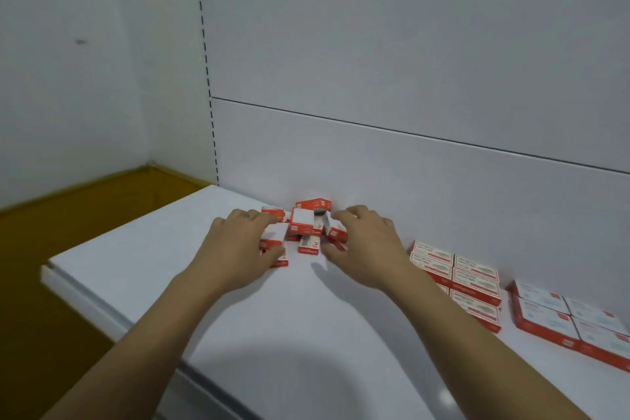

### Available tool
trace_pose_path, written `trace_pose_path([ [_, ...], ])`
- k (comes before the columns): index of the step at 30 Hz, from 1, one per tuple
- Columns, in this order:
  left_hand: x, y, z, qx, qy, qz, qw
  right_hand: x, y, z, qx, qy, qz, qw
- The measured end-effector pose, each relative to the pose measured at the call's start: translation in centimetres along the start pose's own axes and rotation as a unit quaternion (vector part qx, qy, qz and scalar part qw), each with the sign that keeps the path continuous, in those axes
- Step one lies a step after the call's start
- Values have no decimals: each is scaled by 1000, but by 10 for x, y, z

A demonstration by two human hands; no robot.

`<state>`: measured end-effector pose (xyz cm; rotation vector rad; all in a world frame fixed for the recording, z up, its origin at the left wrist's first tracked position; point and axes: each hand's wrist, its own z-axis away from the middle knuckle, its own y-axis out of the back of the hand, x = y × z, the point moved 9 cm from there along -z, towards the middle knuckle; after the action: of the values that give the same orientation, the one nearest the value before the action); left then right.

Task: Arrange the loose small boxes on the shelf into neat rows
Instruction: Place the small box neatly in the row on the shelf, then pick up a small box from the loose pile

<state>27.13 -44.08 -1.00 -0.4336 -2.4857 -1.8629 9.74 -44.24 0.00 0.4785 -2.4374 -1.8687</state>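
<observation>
on the shelf (163, 249), loose small boxes (301, 223) lie heaped.

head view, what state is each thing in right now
loose small boxes, jumbled pile against the back panel
left hand, fingers curled round boxes at the pile's left edge
right hand, curled at the pile's right edge, grip unclear
arranged boxes, flat in neat rows at right

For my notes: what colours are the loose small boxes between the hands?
The loose small boxes are red and white; head view.
</observation>
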Motion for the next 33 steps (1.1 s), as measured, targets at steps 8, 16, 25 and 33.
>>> trace_pose_path([
  [8,-38,10,5,18,11,11,1000,-41,-36,-35,-25,-31,3,999],
  [16,-41,-1,-10,-8,-13,18,1000,-44,-48,-55,13,-113,10,994],
  [25,-35,-11,-24,-10,-62,62,996,-38,-53,-63,57,-170,-37,983],
  [33,-1,-21,-36,-4,-130,124,984,-1,-23,-18,53,-156,-152,974],
])
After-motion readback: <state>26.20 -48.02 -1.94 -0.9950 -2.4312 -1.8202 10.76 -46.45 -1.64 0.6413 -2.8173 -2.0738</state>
